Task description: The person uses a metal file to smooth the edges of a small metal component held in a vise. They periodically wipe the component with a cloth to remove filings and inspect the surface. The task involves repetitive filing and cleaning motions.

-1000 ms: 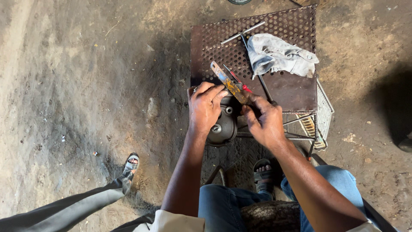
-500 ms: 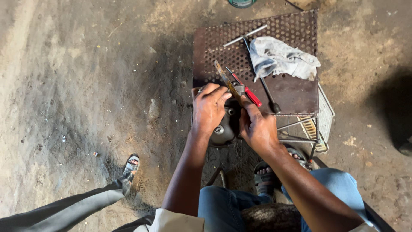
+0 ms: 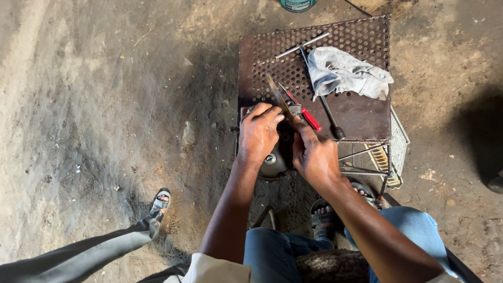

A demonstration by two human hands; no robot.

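Left hand (image 3: 258,133) clamps over the dark metal casing (image 3: 274,160) at the stand's (image 3: 361,112) near-left edge. Right hand (image 3: 313,154) grips a thin rusty blade (image 3: 276,93) pointing up-left across the casing. Red-handled tool (image 3: 306,115), T-wrench (image 3: 309,57) and rag (image 3: 346,73) lie on the stand.

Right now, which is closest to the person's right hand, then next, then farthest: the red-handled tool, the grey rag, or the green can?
1. Red-handled tool: just above the right hand, beside its fingertips.
2. Crumpled grey cloth rag: further up and right, on the perforated rusty metal table.
3. Green round can: farthest, on the ground at the top edge.
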